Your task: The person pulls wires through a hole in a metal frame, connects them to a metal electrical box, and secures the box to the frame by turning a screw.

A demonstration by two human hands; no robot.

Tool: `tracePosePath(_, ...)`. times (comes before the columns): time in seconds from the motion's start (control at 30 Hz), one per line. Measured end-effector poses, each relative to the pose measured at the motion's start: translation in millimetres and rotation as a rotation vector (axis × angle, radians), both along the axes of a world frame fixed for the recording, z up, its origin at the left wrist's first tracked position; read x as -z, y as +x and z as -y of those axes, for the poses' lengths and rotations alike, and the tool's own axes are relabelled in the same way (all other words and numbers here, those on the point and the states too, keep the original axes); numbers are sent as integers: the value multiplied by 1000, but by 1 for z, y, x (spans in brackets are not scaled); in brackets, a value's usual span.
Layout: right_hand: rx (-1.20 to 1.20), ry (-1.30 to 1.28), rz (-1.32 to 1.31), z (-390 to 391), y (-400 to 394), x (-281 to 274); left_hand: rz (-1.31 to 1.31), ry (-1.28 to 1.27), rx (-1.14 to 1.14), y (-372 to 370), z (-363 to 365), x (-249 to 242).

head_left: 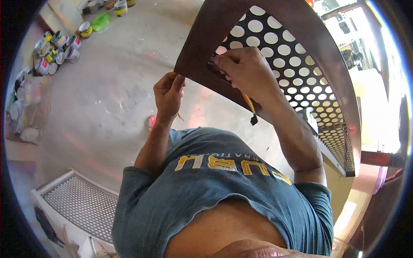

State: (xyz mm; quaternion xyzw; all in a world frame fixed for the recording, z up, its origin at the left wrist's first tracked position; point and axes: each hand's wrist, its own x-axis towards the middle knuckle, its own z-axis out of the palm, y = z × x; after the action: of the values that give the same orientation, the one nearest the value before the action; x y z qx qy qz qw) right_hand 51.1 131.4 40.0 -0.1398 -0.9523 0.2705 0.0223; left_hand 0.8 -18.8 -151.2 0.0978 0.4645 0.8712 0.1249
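Note:
A dark brown frame (pixel 205 32) holding a black panel with round holes (pixel 279 49) stands tilted in front of me. My right hand (pixel 247 71) is closed at the frame's inner edge, thumb and fingers pinching a small dark piece (pixel 212 65) whose kind I cannot make out. Below that hand hang red and yellow wires (pixel 248 103) ending in a black connector (pixel 254 119). My left hand (pixel 169 95) is pinched closed by the frame's lower left corner; what its fingertips hold is hidden. A thin orange-brown strand (pixel 180 117) shows below its wrist side.
Several paint cans (pixel 60 39) and a green plastic item (pixel 100 22) sit on the grey floor (pixel 99 99) at the left. A white-framed mesh panel (pixel 79 202) lies at lower left. Bright daylight enters at the right.

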Motion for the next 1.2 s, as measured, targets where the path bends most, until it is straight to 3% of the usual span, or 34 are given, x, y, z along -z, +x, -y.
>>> tracePosePath(0.13,-23,41,-60,6,3,-1,51,-52,52,-6,6,-1)
tracePosePath(0.2,-102,39,-215,8,7,10,35,-38,85,-8,9,-2)
tracePosePath(0.23,-166,117,-356,7,8,19,20,-18,109,-10,10,-1)
tracePosePath(0.33,-215,261,-384,9,7,27,-15,-65,134,-14,15,6)
tracePosePath(0.77,-21,-6,-123,3,7,2,60,-92,176,-14,20,-3)
tracePosePath(0.87,-60,76,-280,2,8,20,55,-101,192,-14,21,0)
tracePosePath(0.97,-16,-15,-193,12,8,8,60,-107,187,-17,20,3)
tracePosePath(1.2,-118,63,-229,3,12,11,15,-67,231,-19,22,7)
